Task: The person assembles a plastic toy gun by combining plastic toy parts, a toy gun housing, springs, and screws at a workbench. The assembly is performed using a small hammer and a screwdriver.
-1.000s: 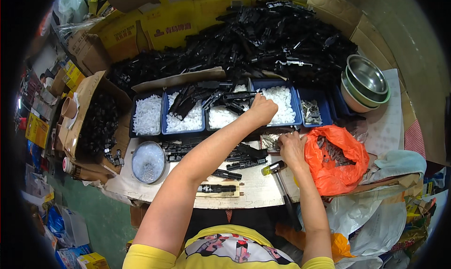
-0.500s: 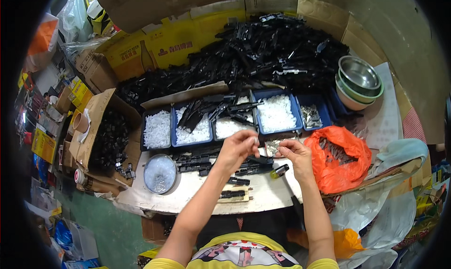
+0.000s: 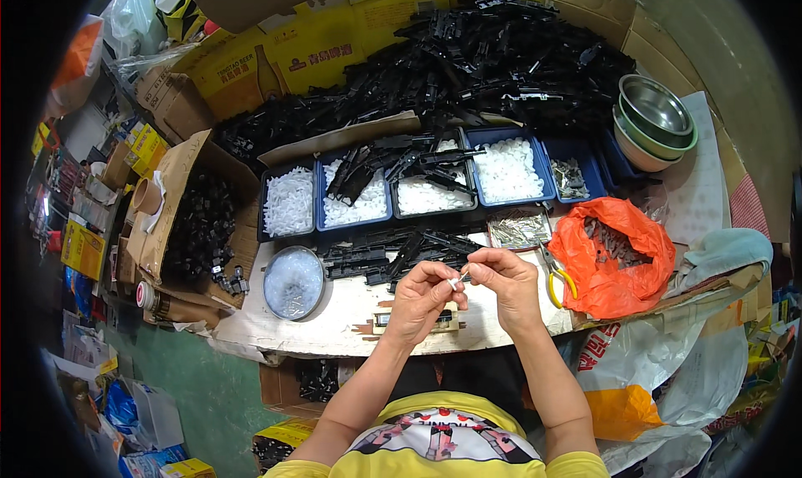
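Over the front of the white bench [image 3: 334, 332], my two hands meet fingertip to fingertip. My left hand [image 3: 420, 304] is closed in a pinch on a small white plastic piece [image 3: 454, 283]. Against that piece, my right hand [image 3: 508, 287] pinches something thin and tiny, mostly hidden by the fingers; its kind cannot be made out. Below the left fingers lies a light-coloured block [image 3: 443, 321] with a black part on it, partly covered by the hand. Long black plastic parts [image 3: 359, 259] are piled just beyond my hands. A shallow box of small metal pins [image 3: 520, 230] sits beyond my right hand.
Blue bins [image 3: 510, 170] of white pieces line up behind, before a big black parts heap [image 3: 468, 68]. Yellow-handled pliers [image 3: 561, 286] lie beside an orange bag [image 3: 614, 269]. A round tin [image 3: 292, 284] and a cardboard box [image 3: 171, 219] stand left, stacked bowls [image 3: 656, 114] right.
My hands have come together nearer me, the right one leaving the box of metal pins. The view has shifted a little, and the pliers and the pin box are now uncovered.
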`<action>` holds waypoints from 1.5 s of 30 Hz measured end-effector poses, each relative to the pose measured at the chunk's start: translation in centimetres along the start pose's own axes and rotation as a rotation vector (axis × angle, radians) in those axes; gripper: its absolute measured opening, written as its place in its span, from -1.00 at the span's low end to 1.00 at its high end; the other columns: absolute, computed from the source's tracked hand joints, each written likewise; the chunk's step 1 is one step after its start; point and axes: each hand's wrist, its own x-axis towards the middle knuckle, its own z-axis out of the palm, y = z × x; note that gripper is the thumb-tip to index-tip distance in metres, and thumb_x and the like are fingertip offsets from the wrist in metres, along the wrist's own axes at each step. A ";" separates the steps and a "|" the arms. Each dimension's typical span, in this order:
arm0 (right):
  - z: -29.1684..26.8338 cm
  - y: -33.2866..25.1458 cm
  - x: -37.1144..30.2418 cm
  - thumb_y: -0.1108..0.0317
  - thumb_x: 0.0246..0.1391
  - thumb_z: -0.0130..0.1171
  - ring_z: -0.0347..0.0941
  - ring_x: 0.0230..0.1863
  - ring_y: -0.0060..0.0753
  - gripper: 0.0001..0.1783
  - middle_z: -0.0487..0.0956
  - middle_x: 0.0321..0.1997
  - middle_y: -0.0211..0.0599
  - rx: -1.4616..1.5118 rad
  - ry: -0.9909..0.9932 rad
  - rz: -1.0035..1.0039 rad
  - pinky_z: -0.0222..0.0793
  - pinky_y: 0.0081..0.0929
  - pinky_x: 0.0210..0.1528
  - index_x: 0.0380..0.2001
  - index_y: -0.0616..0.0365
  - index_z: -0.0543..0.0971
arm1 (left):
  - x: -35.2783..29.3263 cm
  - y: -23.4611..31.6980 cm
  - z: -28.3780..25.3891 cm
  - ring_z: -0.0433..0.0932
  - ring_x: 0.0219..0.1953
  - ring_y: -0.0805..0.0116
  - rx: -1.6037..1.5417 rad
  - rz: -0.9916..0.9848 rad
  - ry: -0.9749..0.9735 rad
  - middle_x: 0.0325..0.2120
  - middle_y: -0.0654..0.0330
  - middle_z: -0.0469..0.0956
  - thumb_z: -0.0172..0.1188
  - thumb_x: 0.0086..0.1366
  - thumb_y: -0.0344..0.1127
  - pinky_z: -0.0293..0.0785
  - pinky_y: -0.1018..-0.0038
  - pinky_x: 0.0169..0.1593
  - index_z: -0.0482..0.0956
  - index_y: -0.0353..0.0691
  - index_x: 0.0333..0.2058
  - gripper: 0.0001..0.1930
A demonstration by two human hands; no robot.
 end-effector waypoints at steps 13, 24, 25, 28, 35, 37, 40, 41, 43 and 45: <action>0.8 0.3 -0.4 0.51 -0.09 0.21 0.41 -0.44 -0.64 -0.83 0.55 -0.44 -0.34 -0.061 0.005 0.005 0.34 -0.69 -0.33 -0.35 0.28 0.54 | -0.9 0.1 -0.1 0.50 -0.37 0.30 0.214 0.170 0.033 -0.33 0.10 0.43 0.02 0.17 -0.59 0.51 0.37 -0.30 0.42 -0.28 -0.31 -0.88; 2.1 0.9 -1.4 0.56 -0.11 0.14 0.44 -0.44 -0.43 -0.83 0.57 -0.44 -0.36 -0.923 -0.068 -0.644 0.23 -0.53 -0.30 -0.36 0.19 0.55 | -2.0 0.3 -1.1 0.54 -0.34 0.35 0.272 0.161 0.086 -0.37 0.12 0.51 0.05 0.21 -0.48 0.49 0.47 -0.23 0.44 -0.34 -0.28 -0.89; 2.3 0.9 -1.5 0.57 -0.11 0.13 0.44 -0.43 -0.39 -0.83 0.57 -0.44 -0.36 -0.960 -0.074 -0.693 0.20 -0.51 -0.29 -0.37 0.17 0.55 | -2.1 0.3 -1.1 0.54 -0.34 0.35 0.272 0.164 0.092 -0.37 0.12 0.51 0.05 0.21 -0.48 0.49 0.47 -0.23 0.44 -0.34 -0.28 -0.89; 2.3 1.5 -1.6 0.57 -0.13 0.15 0.43 -0.45 -0.41 -0.83 0.56 -0.44 -0.39 -0.978 -0.084 -0.723 0.18 -0.51 -0.29 -0.38 0.16 0.55 | -2.6 0.3 -1.3 0.54 -0.34 0.36 0.371 0.201 0.146 -0.35 0.13 0.50 0.03 0.22 -0.51 0.49 0.49 -0.23 0.44 -0.36 -0.27 -0.89; 2.3 2.1 -2.2 0.51 -0.22 0.25 0.34 -0.47 -0.41 -0.83 0.49 -0.50 -0.42 -1.047 -0.138 -0.733 0.08 -0.49 -0.35 -0.44 0.13 0.55 | -3.7 0.0 -2.3 0.52 -0.32 0.41 0.487 0.308 0.221 -0.31 0.11 0.50 0.03 0.20 -0.55 0.48 0.52 -0.19 0.45 -0.37 -0.27 -0.88; 2.4 2.5 -2.2 0.49 -0.23 0.26 0.34 -0.46 -0.41 -0.83 0.49 -0.51 -0.42 -1.061 -0.143 -0.737 0.08 -0.49 -0.34 -0.45 0.13 0.55 | -3.8 -0.1 -2.4 0.51 -0.31 0.44 0.530 0.332 0.228 -0.31 0.12 0.50 0.03 0.20 -0.57 0.47 0.56 -0.18 0.46 -0.38 -0.28 -0.89; 2.3 2.7 -2.1 0.46 -0.25 0.28 0.34 -0.44 -0.41 -0.80 0.48 -0.49 -0.41 -1.029 -0.168 -0.697 0.09 -0.48 -0.32 -0.43 0.13 0.55 | -4.0 0.0 -2.7 0.51 -0.29 0.45 0.556 0.341 0.240 -0.31 0.13 0.51 0.04 0.18 -0.58 0.46 0.60 -0.19 0.47 -0.36 -0.29 -0.89; 2.2 2.6 -2.0 0.44 -0.26 0.29 0.34 -0.41 -0.40 -0.77 0.48 -0.48 -0.40 -0.986 -0.185 -0.649 0.09 -0.47 -0.31 -0.41 0.14 0.55 | -4.1 0.0 -2.9 0.51 -0.29 0.45 0.556 0.342 0.244 -0.31 0.13 0.51 0.04 0.18 -0.58 0.46 0.60 -0.19 0.47 -0.36 -0.29 -0.89; 2.5 2.3 -1.8 0.42 -0.27 0.30 0.34 -0.39 -0.39 -0.73 0.47 -0.46 -0.39 -0.992 -0.182 -0.602 0.09 -0.47 -0.30 -0.37 0.15 0.55 | -4.3 0.0 -3.2 0.51 -0.30 0.48 0.574 0.324 0.277 -0.33 0.15 0.52 0.06 0.17 -0.57 0.46 0.63 -0.21 0.49 -0.35 -0.31 -0.89; 2.5 2.3 -1.8 0.40 -0.27 0.31 0.33 -0.37 -0.38 -0.69 0.46 -0.43 -0.38 -1.001 -0.173 -0.556 0.10 -0.47 -0.29 -0.34 0.16 0.54 | -4.3 0.0 -3.1 0.51 -0.31 0.49 0.593 0.333 0.268 -0.34 0.16 0.53 0.07 0.16 -0.57 0.46 0.64 -0.22 0.50 -0.34 -0.31 -0.89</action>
